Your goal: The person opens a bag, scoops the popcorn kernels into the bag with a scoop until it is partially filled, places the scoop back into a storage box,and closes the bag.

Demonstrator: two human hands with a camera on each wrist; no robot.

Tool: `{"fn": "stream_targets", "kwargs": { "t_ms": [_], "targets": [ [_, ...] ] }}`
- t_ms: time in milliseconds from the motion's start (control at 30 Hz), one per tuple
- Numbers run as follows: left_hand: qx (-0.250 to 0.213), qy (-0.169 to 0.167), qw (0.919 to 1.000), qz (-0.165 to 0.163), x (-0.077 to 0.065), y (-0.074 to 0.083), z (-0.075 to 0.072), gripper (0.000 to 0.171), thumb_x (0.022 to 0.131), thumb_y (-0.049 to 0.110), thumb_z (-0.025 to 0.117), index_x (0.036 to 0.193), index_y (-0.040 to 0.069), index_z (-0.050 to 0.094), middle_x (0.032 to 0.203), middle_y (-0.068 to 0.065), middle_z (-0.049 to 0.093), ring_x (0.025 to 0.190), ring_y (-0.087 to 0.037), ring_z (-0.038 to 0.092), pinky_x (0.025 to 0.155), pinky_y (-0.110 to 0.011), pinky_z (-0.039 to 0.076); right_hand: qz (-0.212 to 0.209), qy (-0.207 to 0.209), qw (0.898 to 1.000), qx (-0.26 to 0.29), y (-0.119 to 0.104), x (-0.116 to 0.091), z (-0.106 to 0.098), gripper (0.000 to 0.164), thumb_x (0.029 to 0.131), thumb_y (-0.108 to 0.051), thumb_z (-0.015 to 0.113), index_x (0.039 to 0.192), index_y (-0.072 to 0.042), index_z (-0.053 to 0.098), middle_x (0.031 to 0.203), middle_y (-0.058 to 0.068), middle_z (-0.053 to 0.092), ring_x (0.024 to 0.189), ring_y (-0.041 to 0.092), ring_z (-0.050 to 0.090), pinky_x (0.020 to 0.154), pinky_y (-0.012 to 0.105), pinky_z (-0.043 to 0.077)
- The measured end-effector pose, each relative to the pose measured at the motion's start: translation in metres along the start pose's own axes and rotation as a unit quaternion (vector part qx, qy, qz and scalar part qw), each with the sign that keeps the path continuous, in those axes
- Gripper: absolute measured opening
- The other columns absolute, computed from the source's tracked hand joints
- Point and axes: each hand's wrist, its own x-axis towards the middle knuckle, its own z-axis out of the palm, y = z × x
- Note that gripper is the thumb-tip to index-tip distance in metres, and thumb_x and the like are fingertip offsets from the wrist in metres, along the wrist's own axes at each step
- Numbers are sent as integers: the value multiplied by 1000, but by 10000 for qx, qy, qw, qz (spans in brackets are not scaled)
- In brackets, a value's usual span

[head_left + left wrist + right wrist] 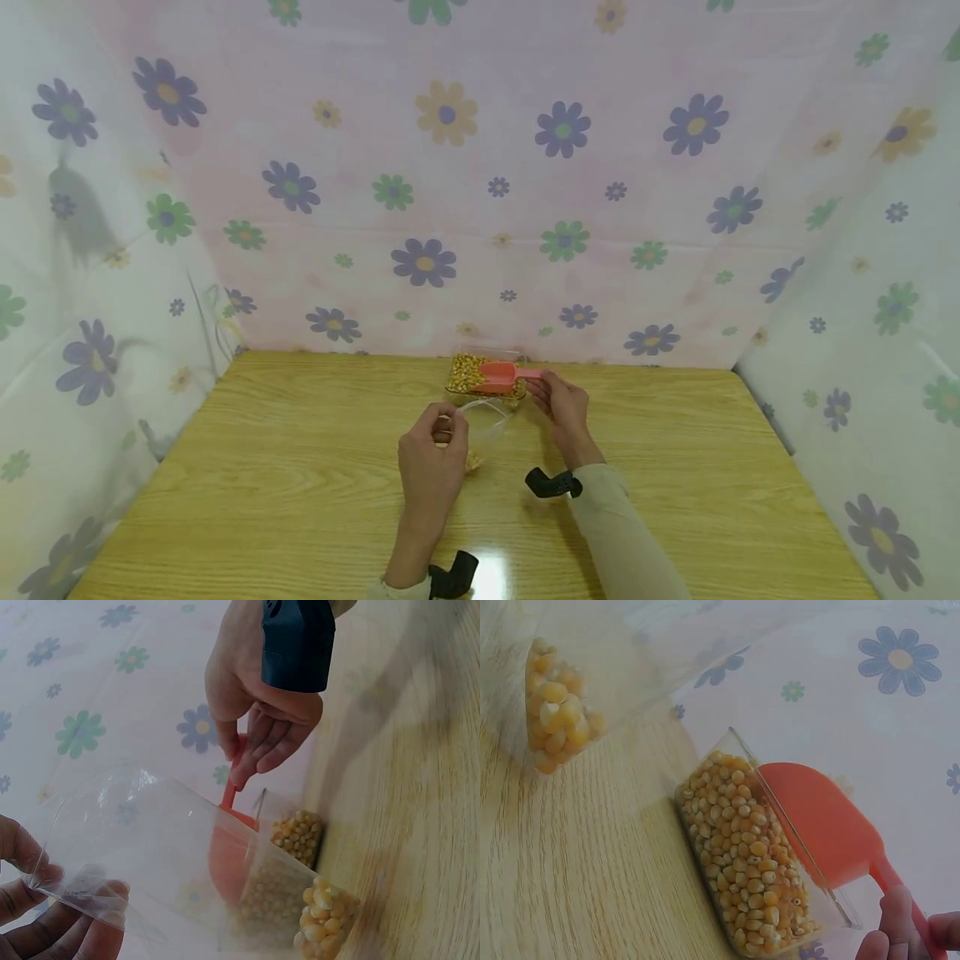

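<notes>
My right hand [561,408] grips the handle of a red scoop [498,377], whose blade dips into a clear box [701,889] of corn kernels [742,855]. In the left wrist view the scoop [229,855] shows through clear plastic. My left hand [435,454] pinches the rim of a clear plastic bag [150,825], held up in front of the box with its mouth spread. Some corn kernels [324,922] lie in the bag's bottom corner. How full the scoop is cannot be made out.
The wood-grain table [300,483] spreads around both hands. A flowered cloth [480,167] hangs close behind the box, with more cloth at both sides. Each wrist carries a black camera mount [551,483].
</notes>
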Motion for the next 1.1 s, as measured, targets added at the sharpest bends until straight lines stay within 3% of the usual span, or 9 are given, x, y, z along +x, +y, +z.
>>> {"fn": "stream_targets", "kwargs": {
  "t_ms": [500, 767, 833, 967, 1033, 1100],
  "targets": [
    [38, 62, 10000, -2, 1, -4, 0, 9, 96, 10, 66, 89, 10, 72, 70, 2, 70, 63, -9, 66, 62, -28, 55, 282, 166, 9994, 135, 8, 4, 7, 36, 103, -19, 61, 129, 7, 64, 78, -4, 76, 76, 6, 74, 77, 23, 59],
    [22, 34, 10000, -11, 1, -6, 1, 10, 96, 8, 65, 90, 8, 72, 70, 2, 70, 64, -9, 66, 61, -27, 55, 474, -1, 9977, 476, 9, 1, 10, 41, 105, -17, 58, 137, 7, 57, 78, -4, 76, 74, 4, 74, 73, 20, 58],
    [-7, 15, 10000, -25, 1, -5, 1, 10, 97, 8, 65, 90, 7, 72, 70, 2, 70, 64, -9, 66, 61, -27, 55, 517, -45, 9964, 666, 9, 1, 10, 36, 104, -17, 59, 132, 5, 62, 78, -4, 76, 74, 5, 74, 72, 20, 58],
    [-28, 1, 10000, -53, 1, -5, 1, 10, 97, 9, 65, 90, 7, 72, 70, 1, 70, 63, -9, 66, 60, -27, 55, 593, -134, 9933, 984, 9, 1, 8, 18, 104, -17, 60, 104, -7, 76, 76, -2, 77, 72, 6, 74, 70, 20, 58],
    [-23, 1, 10000, -50, 1, -5, 1, 11, 97, 9, 65, 89, 7, 72, 70, 1, 71, 62, -9, 66, 60, -27, 55, 635, -204, 9918, 1088, 9, 0, 7, 22, 104, -17, 60, 90, -13, 77, 75, -3, 77, 71, 6, 74, 69, 20, 58],
    [-41, -2, 10000, -45, 1, -5, 0, 11, 97, 10, 65, 89, 8, 72, 70, 0, 71, 62, -10, 66, 59, -27, 55, 667, -299, 9903, 1185, 9, -2, 6, 25, 105, -18, 58, 87, -14, 76, 75, -3, 76, 71, 5, 73, 70, 20, 58]
  ]
}}
